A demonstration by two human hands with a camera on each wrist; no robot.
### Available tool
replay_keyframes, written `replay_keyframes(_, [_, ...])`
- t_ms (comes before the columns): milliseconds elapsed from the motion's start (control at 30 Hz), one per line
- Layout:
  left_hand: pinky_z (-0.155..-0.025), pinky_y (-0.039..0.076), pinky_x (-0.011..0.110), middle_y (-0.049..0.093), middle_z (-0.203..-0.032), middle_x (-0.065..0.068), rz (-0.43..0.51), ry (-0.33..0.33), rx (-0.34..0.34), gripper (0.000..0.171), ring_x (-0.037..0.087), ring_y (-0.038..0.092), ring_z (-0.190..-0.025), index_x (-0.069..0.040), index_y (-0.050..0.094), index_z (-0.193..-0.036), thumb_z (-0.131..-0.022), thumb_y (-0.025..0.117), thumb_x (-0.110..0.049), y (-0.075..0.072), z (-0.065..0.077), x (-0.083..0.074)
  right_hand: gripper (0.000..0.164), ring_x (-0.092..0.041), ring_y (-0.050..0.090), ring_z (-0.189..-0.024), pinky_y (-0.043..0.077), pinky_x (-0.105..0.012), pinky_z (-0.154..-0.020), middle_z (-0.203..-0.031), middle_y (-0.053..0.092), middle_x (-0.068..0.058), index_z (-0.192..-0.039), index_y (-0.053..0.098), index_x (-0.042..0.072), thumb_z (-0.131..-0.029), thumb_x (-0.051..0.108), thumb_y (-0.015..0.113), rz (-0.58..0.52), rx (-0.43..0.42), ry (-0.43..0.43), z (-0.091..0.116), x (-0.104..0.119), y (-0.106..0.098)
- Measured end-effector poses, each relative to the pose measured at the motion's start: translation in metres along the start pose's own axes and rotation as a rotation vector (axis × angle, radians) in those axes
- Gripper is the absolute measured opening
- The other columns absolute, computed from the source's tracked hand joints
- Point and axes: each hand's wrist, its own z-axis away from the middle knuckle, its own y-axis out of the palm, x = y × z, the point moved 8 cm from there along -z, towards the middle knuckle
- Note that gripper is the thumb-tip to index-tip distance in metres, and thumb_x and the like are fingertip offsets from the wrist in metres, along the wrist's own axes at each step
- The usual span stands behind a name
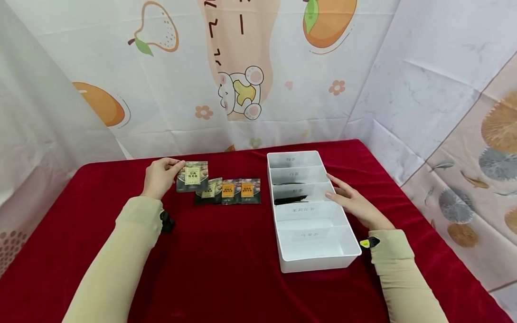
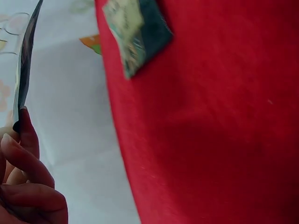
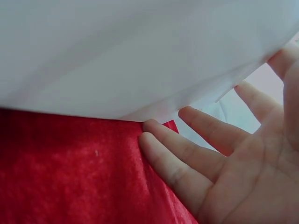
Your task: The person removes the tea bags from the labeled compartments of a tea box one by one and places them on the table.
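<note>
My left hand [image 1: 161, 175] pinches a dark tea sachet [image 1: 192, 176] with a pale yellow-green label by its edge, raised above the red cloth. In the left wrist view that sachet [image 2: 26, 60] is seen nearly edge-on between thumb and fingers. Just beyond lie another yellow-green-labelled sachet [image 1: 208, 191] and two orange-labelled sachets [image 1: 227, 191], side by side and partly overlapping. My right hand [image 1: 354, 203] rests against the right side of a white divided box [image 1: 316, 263], fingers spread and fairly straight. The right wrist view shows the fingertips [image 3: 152, 125] at the box wall.
The box has several labelled compartments in a row; dark packets [image 1: 290, 200] stand in the third from the back, and a dark edge shows in the second. A red cloth [image 1: 219, 267] covers the table. Printed white curtains [image 1: 171, 107] hang behind and at both sides.
</note>
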Motion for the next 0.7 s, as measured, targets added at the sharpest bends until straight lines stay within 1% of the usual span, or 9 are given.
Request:
replay_keyframes(67, [-0.062,0.048,0.027,0.068,-0.113,0.023,-0.011,-0.011,0.011,0.047,0.036,0.065,-0.083,-0.002,0.064,-0.127,-0.102,0.054,-0.04,0.002,0.0,0.005,0.072,-0.016,0.061,-0.112,0.051,-0.03,-0.089,-0.155,0.035,-0.023,-0.16,0.016,0.027,-0.101,0.032,0.057,-0.006,0.002,0.003,0.0,0.0,0.0])
replay_keyframes(200, [-0.062,0.047,0.027,0.067,-0.115,0.024,-0.041,-0.041,0.029,0.046,0.034,0.065,-0.084,-0.001,0.063,-0.127,-0.102,0.053,-0.039,0.006,0.0,0.015,0.072,-0.014,0.062,-0.11,0.052,-0.029,-0.088,-0.155,0.035,-0.024,-0.16,0.016,0.026,-0.101,0.032,0.057,-0.015,0.004,0.004,0.0,0.0,0.0])
replay_keyframes(400, [-0.06,0.045,0.029,0.068,-0.111,0.02,-0.101,-0.088,0.042,0.045,0.023,0.062,-0.076,-0.003,0.065,-0.124,-0.102,0.053,-0.041,0.014,-0.004,0.029,0.072,-0.013,0.062,-0.109,0.052,-0.029,-0.089,-0.154,0.035,-0.024,-0.16,0.017,0.026,-0.101,0.031,0.058,-0.014,-0.003,0.0,0.0,-0.001,-0.001])
replay_keyframes(500, [-0.058,0.044,0.028,0.069,-0.108,0.018,-0.136,-0.108,0.049,0.045,0.021,0.06,-0.074,-0.004,0.065,-0.124,-0.102,0.054,-0.04,0.018,-0.004,0.034,0.071,-0.015,0.062,-0.11,0.051,-0.03,-0.089,-0.154,0.037,-0.024,-0.16,0.018,0.026,-0.101,0.031,0.058,-0.011,-0.005,-0.001,0.0,-0.001,-0.001])
replay_keyframes(633, [-0.059,0.045,0.032,0.07,-0.107,0.019,-0.187,-0.143,0.067,0.046,0.025,0.061,-0.076,-0.004,0.064,-0.128,-0.103,0.052,-0.041,0.021,-0.003,0.039,0.071,-0.014,0.063,-0.108,0.052,-0.03,-0.089,-0.153,0.038,-0.025,-0.16,0.019,0.025,-0.101,0.03,0.058,-0.019,-0.001,-0.004,-0.001,0.0,0.0])
replay_keyframes(700, [-0.061,0.045,0.034,0.068,-0.112,0.02,-0.214,-0.157,0.078,0.049,0.027,0.061,-0.08,-0.004,0.062,-0.13,-0.103,0.05,-0.043,0.022,-0.004,0.041,0.071,-0.013,0.064,-0.106,0.052,-0.03,-0.088,-0.153,0.038,-0.025,-0.16,0.019,0.024,-0.101,0.03,0.058,-0.024,0.001,-0.004,-0.001,0.0,0.0])
